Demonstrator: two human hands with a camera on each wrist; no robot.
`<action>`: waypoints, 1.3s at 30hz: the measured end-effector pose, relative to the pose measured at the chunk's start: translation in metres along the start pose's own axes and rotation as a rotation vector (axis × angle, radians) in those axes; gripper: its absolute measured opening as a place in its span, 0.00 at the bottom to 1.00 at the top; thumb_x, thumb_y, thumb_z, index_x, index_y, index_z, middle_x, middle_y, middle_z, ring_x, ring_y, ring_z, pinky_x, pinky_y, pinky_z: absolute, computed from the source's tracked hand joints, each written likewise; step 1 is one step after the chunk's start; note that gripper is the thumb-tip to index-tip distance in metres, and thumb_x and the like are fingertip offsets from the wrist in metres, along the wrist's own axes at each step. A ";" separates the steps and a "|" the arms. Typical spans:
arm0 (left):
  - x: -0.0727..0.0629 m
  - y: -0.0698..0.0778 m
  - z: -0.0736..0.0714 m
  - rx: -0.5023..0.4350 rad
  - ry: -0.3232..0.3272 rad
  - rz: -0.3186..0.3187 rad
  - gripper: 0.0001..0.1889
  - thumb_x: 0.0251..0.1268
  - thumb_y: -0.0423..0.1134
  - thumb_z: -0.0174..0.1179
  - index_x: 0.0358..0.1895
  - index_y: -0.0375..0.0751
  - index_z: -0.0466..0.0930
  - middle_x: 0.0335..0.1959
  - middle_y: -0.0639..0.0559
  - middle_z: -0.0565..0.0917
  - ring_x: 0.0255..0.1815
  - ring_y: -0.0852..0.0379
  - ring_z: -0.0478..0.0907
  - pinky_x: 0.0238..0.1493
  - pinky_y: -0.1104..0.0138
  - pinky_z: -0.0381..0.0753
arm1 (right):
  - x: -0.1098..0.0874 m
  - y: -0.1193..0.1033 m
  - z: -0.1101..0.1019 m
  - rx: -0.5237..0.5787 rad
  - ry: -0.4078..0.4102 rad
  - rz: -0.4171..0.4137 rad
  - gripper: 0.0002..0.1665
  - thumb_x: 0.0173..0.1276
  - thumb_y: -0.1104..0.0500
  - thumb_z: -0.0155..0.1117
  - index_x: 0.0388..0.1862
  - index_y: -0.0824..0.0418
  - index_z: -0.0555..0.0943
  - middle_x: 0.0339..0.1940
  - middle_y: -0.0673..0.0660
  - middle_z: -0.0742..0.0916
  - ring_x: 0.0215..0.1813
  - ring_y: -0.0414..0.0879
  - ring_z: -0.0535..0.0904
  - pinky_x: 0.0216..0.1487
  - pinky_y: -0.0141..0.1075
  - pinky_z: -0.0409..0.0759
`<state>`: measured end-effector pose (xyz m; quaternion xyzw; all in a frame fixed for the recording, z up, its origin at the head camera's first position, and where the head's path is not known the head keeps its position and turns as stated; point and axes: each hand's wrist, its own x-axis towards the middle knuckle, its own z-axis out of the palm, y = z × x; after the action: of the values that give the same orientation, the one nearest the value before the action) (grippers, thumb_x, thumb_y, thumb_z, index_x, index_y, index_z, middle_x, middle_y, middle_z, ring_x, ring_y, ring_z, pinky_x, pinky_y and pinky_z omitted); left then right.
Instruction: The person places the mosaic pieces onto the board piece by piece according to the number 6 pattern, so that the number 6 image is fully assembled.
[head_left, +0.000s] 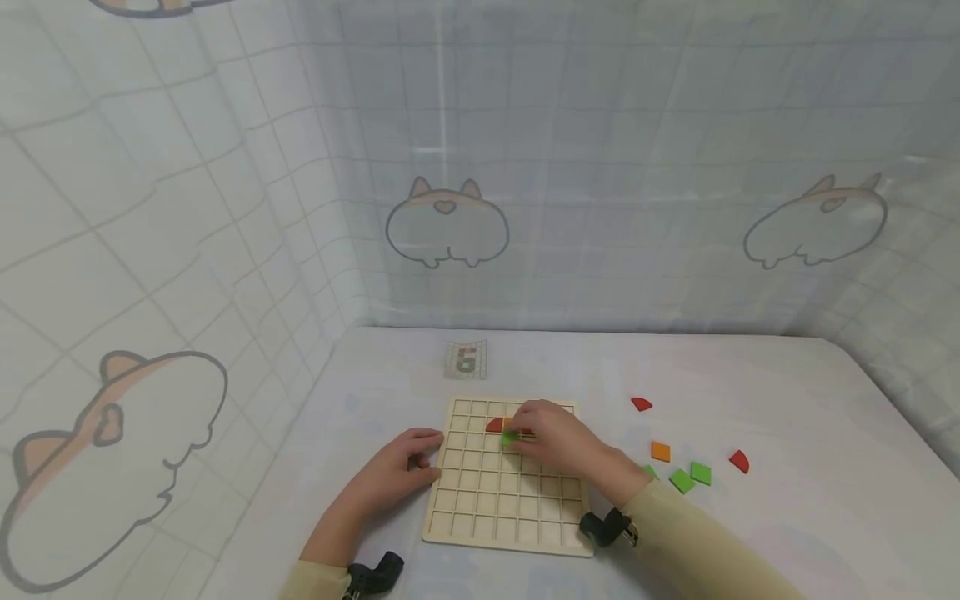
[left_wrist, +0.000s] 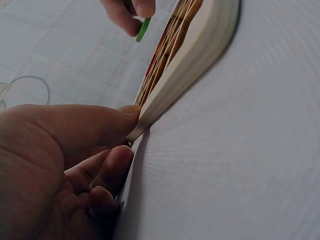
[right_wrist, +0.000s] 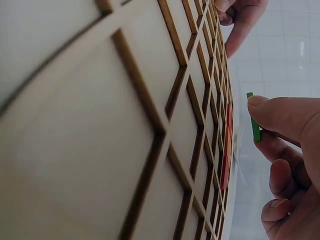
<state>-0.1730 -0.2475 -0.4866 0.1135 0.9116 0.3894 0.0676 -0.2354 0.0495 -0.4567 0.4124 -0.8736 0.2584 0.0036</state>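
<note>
Right wrist: grn tile [right_wrist: 255, 126] btwn fingertips [right_wrist: 259, 101]

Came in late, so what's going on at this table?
A person's right hand pinches a green tile just above a gridded board, while the left hand touches the board's left edge. Two red pieces with an orange tile between them sit on the board. More red, orange and green pieces lie loose to the board's right, and a patterned card lies beyond it.

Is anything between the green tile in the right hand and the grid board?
Nothing visible: the right hand pinches the green square tile, with only a gap between it and the wooden grid board.
</note>
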 end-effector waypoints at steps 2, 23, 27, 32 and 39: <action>0.000 0.001 0.000 0.002 0.001 -0.005 0.29 0.61 0.37 0.69 0.66 0.37 0.75 0.60 0.54 0.74 0.39 0.59 0.72 0.40 0.67 0.71 | 0.004 -0.002 0.002 -0.003 -0.014 -0.003 0.10 0.64 0.57 0.73 0.44 0.57 0.88 0.39 0.48 0.84 0.43 0.43 0.78 0.45 0.37 0.77; -0.001 0.002 0.000 0.009 0.014 -0.013 0.28 0.60 0.36 0.70 0.65 0.38 0.76 0.61 0.54 0.74 0.40 0.59 0.72 0.40 0.66 0.71 | 0.022 -0.007 0.022 -0.138 -0.081 -0.038 0.08 0.65 0.55 0.72 0.42 0.54 0.89 0.42 0.47 0.85 0.45 0.40 0.79 0.47 0.32 0.76; 0.000 0.001 0.000 0.010 0.014 -0.012 0.28 0.61 0.36 0.69 0.66 0.38 0.76 0.61 0.54 0.74 0.40 0.59 0.72 0.40 0.66 0.71 | 0.021 -0.009 0.022 -0.138 -0.078 -0.032 0.09 0.65 0.56 0.72 0.43 0.55 0.90 0.41 0.47 0.84 0.44 0.40 0.77 0.45 0.31 0.76; 0.000 0.002 0.001 0.007 0.014 -0.024 0.29 0.60 0.36 0.70 0.66 0.37 0.76 0.61 0.53 0.74 0.39 0.59 0.72 0.40 0.66 0.71 | 0.020 -0.010 0.022 -0.125 -0.085 -0.012 0.10 0.65 0.56 0.72 0.44 0.55 0.90 0.40 0.46 0.82 0.41 0.38 0.74 0.41 0.30 0.74; -0.002 0.006 -0.001 0.006 0.017 -0.012 0.28 0.60 0.37 0.70 0.65 0.35 0.76 0.60 0.51 0.75 0.39 0.59 0.73 0.39 0.66 0.71 | 0.017 -0.011 0.013 -0.079 -0.088 -0.003 0.11 0.67 0.57 0.70 0.47 0.54 0.88 0.41 0.48 0.83 0.43 0.40 0.75 0.45 0.34 0.75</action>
<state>-0.1703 -0.2449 -0.4820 0.1047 0.9139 0.3874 0.0619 -0.2364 0.0256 -0.4590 0.4244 -0.8817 0.2052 -0.0183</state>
